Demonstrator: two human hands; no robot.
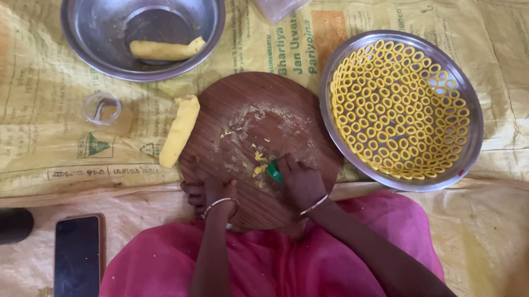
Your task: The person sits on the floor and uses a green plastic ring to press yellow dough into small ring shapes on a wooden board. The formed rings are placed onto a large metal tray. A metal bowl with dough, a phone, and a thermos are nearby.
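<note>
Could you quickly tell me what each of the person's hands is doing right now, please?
Left hand: resting on the round wooden board, holding nothing that shows.
Right hand: closed on a small green tool, pressed to the board.

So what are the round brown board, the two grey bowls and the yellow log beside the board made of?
Round brown board: likely wood, matte, grain lines showing. Deep grey bowl and shallow ring-filled bowl: shiny metal, probably steel, reflective rims. Yellow log: seemingly soft dough, smooth and dull.

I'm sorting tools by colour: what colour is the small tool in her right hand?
Green: the small plastic tool held in the right hand over the round wooden board, seen in the head view.
</note>
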